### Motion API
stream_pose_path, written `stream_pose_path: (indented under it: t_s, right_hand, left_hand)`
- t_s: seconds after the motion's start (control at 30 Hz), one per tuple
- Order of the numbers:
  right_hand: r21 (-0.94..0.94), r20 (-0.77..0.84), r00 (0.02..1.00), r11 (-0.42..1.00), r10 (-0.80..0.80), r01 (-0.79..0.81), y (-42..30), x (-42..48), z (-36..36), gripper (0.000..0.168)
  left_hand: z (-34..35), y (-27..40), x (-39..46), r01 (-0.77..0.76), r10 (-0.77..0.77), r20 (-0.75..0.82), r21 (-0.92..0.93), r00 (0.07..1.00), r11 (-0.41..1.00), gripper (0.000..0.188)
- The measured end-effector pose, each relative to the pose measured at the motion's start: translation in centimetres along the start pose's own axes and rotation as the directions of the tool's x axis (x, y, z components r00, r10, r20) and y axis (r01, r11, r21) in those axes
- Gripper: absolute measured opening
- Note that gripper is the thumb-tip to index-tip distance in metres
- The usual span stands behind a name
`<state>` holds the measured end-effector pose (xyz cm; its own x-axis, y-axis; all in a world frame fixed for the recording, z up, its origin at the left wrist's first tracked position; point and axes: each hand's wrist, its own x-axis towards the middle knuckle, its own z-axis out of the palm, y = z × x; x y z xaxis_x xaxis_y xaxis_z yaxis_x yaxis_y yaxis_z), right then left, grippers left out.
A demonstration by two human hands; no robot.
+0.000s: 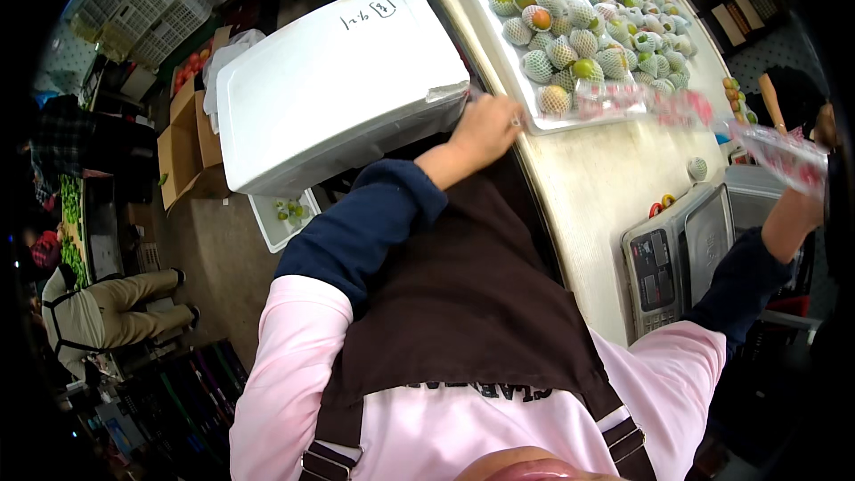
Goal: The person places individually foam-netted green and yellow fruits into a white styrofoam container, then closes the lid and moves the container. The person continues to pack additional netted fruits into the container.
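A clear plastic bag strip with red print stretches across the counter, blurred by motion. At its left end my left hand is closed, with clear film showing by the fingers. This hand is between a white foam box and the near corner of a white foam tray. My right hand grips the strip's other end at the far right, partly hidden by the plastic and the dark picture rim. Green and orange fruits in foam net sleeves fill the tray and the area beside it.
A digital scale sits on the pale counter, with one sleeved fruit near it. Left on the floor are an open cardboard box and a small foam box holding green fruits. A person bends farther left.
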<state>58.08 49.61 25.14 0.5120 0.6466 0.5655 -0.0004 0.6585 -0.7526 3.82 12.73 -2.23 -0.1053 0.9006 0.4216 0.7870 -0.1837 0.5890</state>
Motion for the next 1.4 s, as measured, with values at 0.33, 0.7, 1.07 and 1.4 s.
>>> stream_pose_path:
  t_s: [0.33, 0.7, 1.07, 1.4]
  right_hand:
    - [-0.123, 0.942, 0.335, 0.922, -0.007, 0.367, -8.0, -37.4, 14.1, 0.022]
    - [0.093, 0.868, -0.481, 0.992, -0.125, -0.091, -16.2, -62.4, 20.8, 0.043]
    - [-0.532, 0.827, -0.531, 0.565, 0.185, -0.631, -16.6, -68.8, 20.2, 0.022]
    - [-0.031, 0.848, -0.523, 0.978, -0.083, -0.204, -17.0, -71.1, 19.6, 0.06]
  left_hand:
    - [-9.6, 3.9, -12.0, 0.51, -0.51, 0.33, -0.819, 0.794, 0.264, 0.029]
    - [-15.9, 4.3, -19.8, 0.365, -0.721, 0.213, -0.929, 0.66, 0.059, 0.026]
    - [-18.1, 1.5, -25.1, 0.373, -0.461, -0.363, -0.287, 0.81, 0.882, 0.049]
    - [-18.2, 0.1, -24.8, -0.193, -0.773, 0.017, -0.965, 0.634, -0.18, 0.025]
